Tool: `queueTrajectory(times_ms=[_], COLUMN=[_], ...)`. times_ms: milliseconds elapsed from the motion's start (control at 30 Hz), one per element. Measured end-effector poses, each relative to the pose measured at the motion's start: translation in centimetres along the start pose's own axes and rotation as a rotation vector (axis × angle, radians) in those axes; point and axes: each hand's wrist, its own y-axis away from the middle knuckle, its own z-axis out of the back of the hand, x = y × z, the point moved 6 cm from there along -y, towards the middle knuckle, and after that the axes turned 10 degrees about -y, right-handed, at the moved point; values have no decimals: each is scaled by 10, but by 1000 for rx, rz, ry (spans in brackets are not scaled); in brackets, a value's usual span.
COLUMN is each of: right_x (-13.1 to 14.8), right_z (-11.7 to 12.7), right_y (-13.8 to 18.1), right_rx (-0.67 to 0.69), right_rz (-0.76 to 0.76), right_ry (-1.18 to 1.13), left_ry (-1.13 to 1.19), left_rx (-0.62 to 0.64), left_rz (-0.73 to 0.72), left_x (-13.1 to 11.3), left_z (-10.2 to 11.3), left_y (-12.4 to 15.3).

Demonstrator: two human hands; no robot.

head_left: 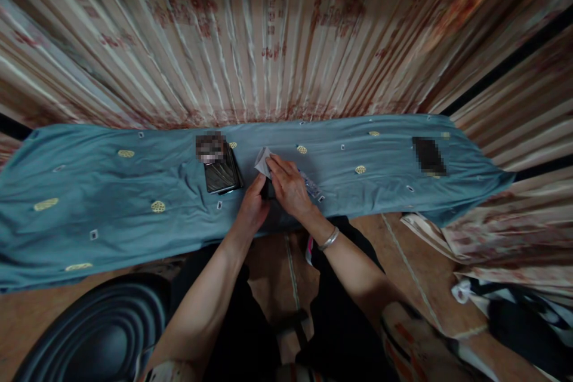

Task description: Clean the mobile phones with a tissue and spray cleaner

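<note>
Left grip (253, 206) is closed around a small dark object (267, 192), held low at the near edge of the tabletop (111, 191). Right grip (290, 186) sits just beside it, touching it, with the fingers pinching a pale folded sheet (262, 161) that rests against the top of the dark object. A silver bracelet (329, 239) circles the right wrist.

The tabletop is long and narrow, draped in a rumpled teal cloth (385, 191) dotted with small yellow ovals. Just left of the hands lies a glossy dark box (222, 176), its far end blurred. A clear plastic wrapper (312, 186) lies on the cloth just right of the right grip. Well apart, toward the right end, lies a dark blurred item (428, 156).

Behind the tabletop hangs a pleated curtain (277, 36), cream with reddish-brown print. Below is a brown floor (277, 256). A dark ribbed round seat (102, 334) stands at lower left, and dark bundled fabric (519, 322) lies at lower right.
</note>
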Motion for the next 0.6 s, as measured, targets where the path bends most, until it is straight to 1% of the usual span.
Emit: queueTrajectory(times_ms=[100, 267, 500, 600], right_x=[-8, -23, -43, -48], right_z=[4, 4, -1, -6], right_y=[-3, -2, -2, -2], right_rx=[-35, -64, -141, -162], right_rz=[-24, -138, -381, -431], right_ry=[-18, -84, -362, -469], left_ry=[2, 47, 128, 192], left_rx=[3, -21, -78, -99], left_rz=[0, 59, 139, 190], left_x=[0, -5, -5, -6], left_z=[-2, -2, 4, 7], left_y=[2, 4, 1, 0])
